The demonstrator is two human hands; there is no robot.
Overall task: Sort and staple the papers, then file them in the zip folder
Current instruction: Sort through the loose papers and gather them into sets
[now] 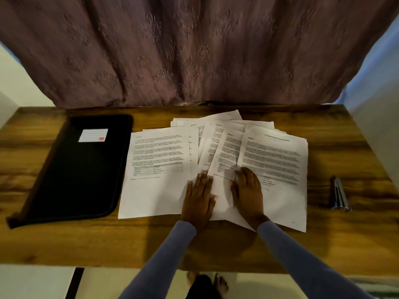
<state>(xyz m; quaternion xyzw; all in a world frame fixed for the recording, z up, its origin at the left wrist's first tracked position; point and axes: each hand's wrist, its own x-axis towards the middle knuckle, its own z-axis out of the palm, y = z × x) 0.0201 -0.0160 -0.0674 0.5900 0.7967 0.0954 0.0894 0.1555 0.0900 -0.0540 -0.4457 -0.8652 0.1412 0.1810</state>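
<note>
Pressing down with both palms, a person in long blue-grey sleeves leans over a wooden bench (pixel 280 251) covered with printed papers (pixel 218 152). The left hand (pixel 199 198) lies flat with fingers straight across the middle sheets; the right hand (pixel 248 190) also rests flat on them, fingertips slightly bent at a page edge. Neither grip has closed around anything.

The papers fan out across the middle of the bench, overlapping loosely, long edges running roughly away from the person and headings at the far end; sheets on the right tilt a little clockwise. They look thin, light and floppy, likely to slide over one another on the smooth wood, so squaring them by the near edges or pinching a corner seems the safest hold.

A black zip folder (pixel 71 169) lies flat to the left, just beside the papers, its long axis also pointing away and its white label at the far end. A small stapler (pixel 339 195) sits well apart on the right.
</note>
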